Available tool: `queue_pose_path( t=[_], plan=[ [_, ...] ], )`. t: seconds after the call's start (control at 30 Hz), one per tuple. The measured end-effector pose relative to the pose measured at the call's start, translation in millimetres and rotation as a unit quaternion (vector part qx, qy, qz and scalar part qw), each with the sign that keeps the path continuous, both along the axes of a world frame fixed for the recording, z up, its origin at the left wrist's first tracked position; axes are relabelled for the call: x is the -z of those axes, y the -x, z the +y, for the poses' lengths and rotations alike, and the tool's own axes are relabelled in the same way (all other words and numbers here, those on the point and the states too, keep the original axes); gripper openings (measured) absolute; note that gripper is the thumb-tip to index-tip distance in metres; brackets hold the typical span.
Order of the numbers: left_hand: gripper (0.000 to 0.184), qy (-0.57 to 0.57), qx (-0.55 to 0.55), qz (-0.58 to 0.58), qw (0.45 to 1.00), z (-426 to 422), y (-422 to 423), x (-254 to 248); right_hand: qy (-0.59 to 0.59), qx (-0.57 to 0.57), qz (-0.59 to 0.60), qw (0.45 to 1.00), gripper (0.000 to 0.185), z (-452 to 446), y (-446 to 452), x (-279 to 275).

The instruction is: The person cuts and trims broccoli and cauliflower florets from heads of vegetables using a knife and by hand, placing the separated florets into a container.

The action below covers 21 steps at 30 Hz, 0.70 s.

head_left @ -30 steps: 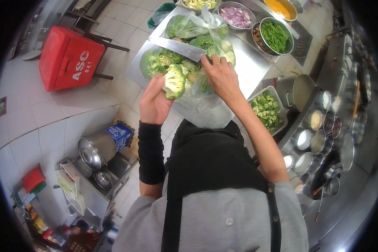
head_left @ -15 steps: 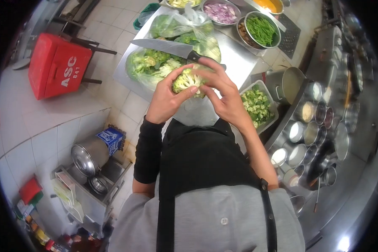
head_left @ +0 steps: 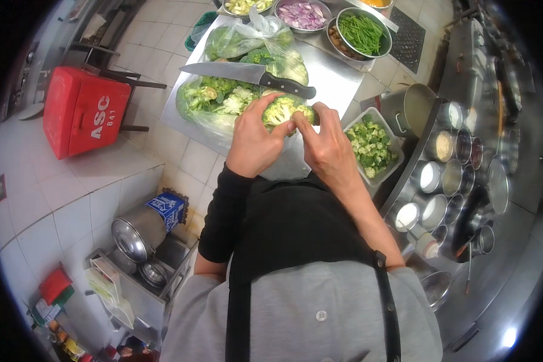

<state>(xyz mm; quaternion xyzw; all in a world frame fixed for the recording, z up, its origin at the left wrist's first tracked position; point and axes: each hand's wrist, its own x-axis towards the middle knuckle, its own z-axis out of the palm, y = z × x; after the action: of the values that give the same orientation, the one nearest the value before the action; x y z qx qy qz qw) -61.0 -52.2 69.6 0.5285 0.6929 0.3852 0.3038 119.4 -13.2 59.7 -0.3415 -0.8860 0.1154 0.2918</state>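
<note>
A piece of broccoli (head_left: 279,111) is held between my two hands above the near edge of the metal table. My left hand (head_left: 254,134) grips its left side, with the thumb at the cut stems. On its right side, my right hand (head_left: 327,140) has its fingers closed on the florets. Just beyond lies a knife (head_left: 247,73) with a black handle, resting on a clear plastic bag (head_left: 271,42) of broccoli, its blade pointing left. To the right, a white basket (head_left: 395,142) holds cut broccoli pieces (head_left: 368,145).
Bowls of chopped onion (head_left: 303,14) and green beans (head_left: 362,33) stand at the far side. A large pot (head_left: 417,108) is beyond the basket, beside a counter of seasoning containers (head_left: 429,176). A red box (head_left: 84,111) is at the left.
My right hand has let go of the knife, which now lies on the bag, and has come to the broccoli. Both hands now grip the piece.
</note>
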Motion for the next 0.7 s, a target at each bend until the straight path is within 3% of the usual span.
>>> queue_pose_path(
  t=[0.2,0.23,0.27,0.3,0.33,0.37,0.43,0.57,0.7],
  plan=[
    [0.058,-0.033,-0.033,0.139,0.989,2.8,4.3,2.8,-0.022,0.06,-0.027,0.998,0.044,-5.9,-25.4,-2.1],
    [0.058,-0.032,-0.045,0.16,0.986,5.0,17.0,3.9,0.049,0.057,0.029,0.997,0.042,-3.0,-29.6,-1.2],
    [0.056,0.013,-0.029,0.087,0.996,7.0,28.9,-1.7,0.12,0.054,0.084,0.988,0.039,0.4,-33.6,0.3],
    [0.055,0.031,-0.036,-0.105,0.993,8.4,32.7,-8.5,0.189,0.051,0.138,0.971,0.037,4.6,-37.6,1.9],
    [0.055,0.046,-0.043,-0.293,0.954,10.3,35.1,-14.9,0.291,0.042,0.172,0.94,0.038,9.0,-40.1,8.8],
    [0.054,0.06,-0.049,-0.47,0.879,11.8,36.7,-18.5,0.382,0.02,0.27,0.884,0.038,8.7,-36.5,11.7],
    [0.054,0.076,-0.028,-0.522,0.849,13.2,36.3,-17.3,0.537,-0.027,0.447,0.715,0.039,7.2,-22.9,13.8],
    [0.053,0.1,-0.022,-0.51,0.854,11.3,22.0,-10.8,0.542,-0.038,0.455,0.705,0.043,13.3,-7.0,10.1],
    [0.051,0.111,-0.007,-0.488,0.866,6.7,20.1,-2.7,0.456,-0.011,0.324,0.829,0.034,16.6,5.1,12.3]
  ],
)
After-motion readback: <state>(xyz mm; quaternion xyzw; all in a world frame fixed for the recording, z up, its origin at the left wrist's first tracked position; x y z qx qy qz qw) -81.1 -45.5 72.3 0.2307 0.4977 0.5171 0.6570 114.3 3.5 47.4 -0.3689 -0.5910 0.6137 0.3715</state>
